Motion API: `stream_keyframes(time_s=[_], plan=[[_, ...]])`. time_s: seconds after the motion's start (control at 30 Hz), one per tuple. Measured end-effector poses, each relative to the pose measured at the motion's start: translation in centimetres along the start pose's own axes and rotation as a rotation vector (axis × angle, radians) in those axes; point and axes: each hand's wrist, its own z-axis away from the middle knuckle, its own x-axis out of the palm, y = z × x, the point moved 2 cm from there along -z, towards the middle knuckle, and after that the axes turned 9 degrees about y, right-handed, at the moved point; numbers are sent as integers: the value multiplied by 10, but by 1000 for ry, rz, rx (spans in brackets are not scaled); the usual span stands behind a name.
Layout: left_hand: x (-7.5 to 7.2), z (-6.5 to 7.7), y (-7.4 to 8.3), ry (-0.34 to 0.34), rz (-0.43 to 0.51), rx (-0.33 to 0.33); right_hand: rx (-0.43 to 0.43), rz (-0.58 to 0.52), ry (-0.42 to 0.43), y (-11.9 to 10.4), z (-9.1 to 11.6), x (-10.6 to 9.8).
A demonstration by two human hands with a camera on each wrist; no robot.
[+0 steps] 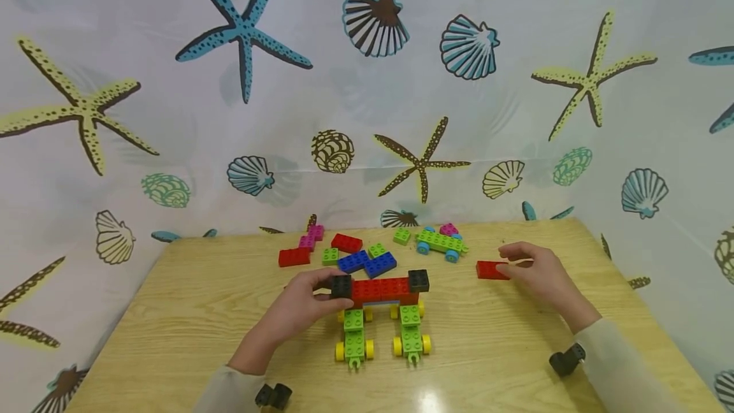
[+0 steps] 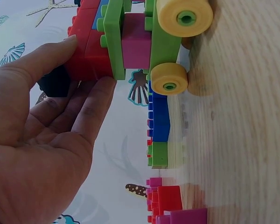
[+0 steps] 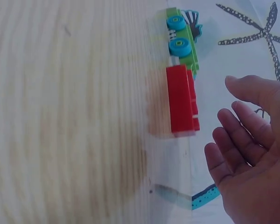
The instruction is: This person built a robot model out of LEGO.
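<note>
1. Hovering with fingers loosely bent and thumb set apart, the right hand point(image 1: 541, 276) holds nothing; the right wrist view shows a gap between its fingertips and the lone red brick point(image 1: 490, 270).
2. The brick lies just to the left of this hand, studs up. Its long axis runs roughly left to right, so one short end faces the fingers.
3. The right hand is by far the nearer; the left hand point(image 1: 298, 304) is well off, on the other side of the built toy.
4. That left hand grips the toy's red bar point(image 1: 380, 288) at its left end, thumb on one side and fingers on the other, beside a black block point(image 1: 341, 286). The bar also runs left to right, nearly in line with the brick, above two green cars point(image 1: 354, 340) with yellow wheels.
5. The table point(image 1: 201, 298) is pale wood; a strip of it separates toy and brick. A little car point(image 1: 438, 242) with blue wheels sits farther back and left of the brick, near blue bricks point(image 1: 380, 265).
6. Behind, a white cloth point(image 1: 321, 97) printed with shells and starfish closes off the space.
</note>
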Motion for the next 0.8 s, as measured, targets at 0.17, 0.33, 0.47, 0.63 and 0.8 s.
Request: stream_keyframes(time_s=[0.17, 0.33, 0.47, 0.63, 0.8], plan=[[0, -1, -1, -1, -3, 3, 30, 9, -23, 9, -5, -5], [-1, 0, -1, -4, -3, 11, 37, -7, -70, 17, -10, -6], [-1, 0, -1, -9, 1, 17, 47, -4, -125, 23, -13, -3], [-1, 0, -2, -3, -6, 21, 41, 19, -158, 25, -16, 1], [-1, 1, -1, -6, -2, 19, 22, 45, -165, 23, -17, 1]])
